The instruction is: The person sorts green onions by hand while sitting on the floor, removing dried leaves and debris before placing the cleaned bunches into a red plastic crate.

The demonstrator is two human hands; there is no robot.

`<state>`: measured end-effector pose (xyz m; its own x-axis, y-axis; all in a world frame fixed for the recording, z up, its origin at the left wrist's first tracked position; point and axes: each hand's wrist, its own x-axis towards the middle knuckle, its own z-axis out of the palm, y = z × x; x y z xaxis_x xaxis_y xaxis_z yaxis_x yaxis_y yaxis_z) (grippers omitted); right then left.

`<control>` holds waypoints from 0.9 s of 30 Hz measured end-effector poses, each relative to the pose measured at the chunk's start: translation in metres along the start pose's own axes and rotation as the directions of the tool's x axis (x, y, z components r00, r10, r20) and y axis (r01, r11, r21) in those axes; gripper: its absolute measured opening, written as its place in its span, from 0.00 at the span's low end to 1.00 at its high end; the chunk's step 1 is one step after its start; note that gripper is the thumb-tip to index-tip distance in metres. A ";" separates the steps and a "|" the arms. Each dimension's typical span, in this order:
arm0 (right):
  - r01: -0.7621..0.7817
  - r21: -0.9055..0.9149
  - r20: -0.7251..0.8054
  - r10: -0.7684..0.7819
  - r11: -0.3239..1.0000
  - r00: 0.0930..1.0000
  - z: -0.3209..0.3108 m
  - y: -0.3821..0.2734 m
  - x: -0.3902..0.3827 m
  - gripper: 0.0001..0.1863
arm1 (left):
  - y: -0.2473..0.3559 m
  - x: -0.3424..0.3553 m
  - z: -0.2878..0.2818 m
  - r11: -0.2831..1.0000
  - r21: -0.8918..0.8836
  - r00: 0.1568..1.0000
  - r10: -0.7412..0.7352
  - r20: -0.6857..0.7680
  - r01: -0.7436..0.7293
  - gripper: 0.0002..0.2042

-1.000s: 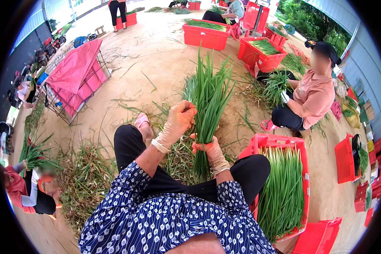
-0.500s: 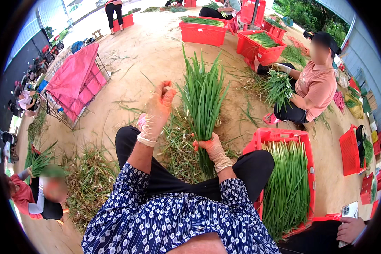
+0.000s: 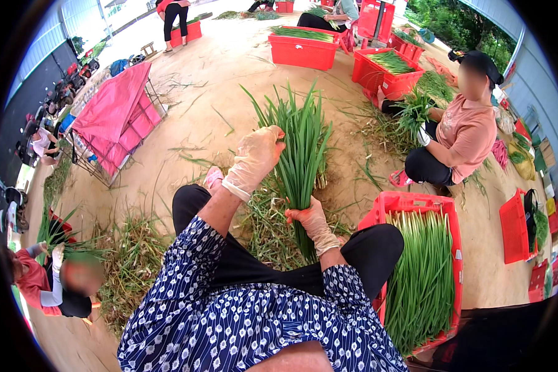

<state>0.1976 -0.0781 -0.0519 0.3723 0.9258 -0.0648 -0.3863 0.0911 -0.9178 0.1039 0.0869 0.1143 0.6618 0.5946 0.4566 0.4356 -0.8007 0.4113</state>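
Observation:
A thick bunch of long green leaves, which look like garlic chives, stands upright in front of me. My right hand, in a thin translucent glove, is wrapped round its lower part. Against the bunch's upper left side is my left hand, gloved too, its fingers bent and pressed together at the outer leaves. What lies between those fingertips is mostly hidden. Loose leaves and pale trimmings lie heaped on the ground below the bunch, between my bent knees.
A red crate of laid-out chives stands by my right knee. Further right a co-worker sits holding leaves; another is at left beside a trimmings heap. More red crates and a pink-covered frame stand farther off.
My left hand has moved right, from clear of the leaves to the bunch's upper left side. My right hand keeps its grip. A hand with a phone at lower right has left the view.

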 end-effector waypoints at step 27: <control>0.039 0.057 -0.013 -0.038 0.998 0.999 0.002 0.007 0.004 0.18 | -0.028 0.003 0.032 0.998 0.064 0.998 -0.002 -0.058 0.006 0.08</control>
<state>0.1951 -0.0731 -0.0574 0.3979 0.9168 -0.0346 -0.4189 0.1480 -0.8959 0.1137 0.1091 0.0786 0.6241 0.5994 0.5012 0.4774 -0.8003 0.3626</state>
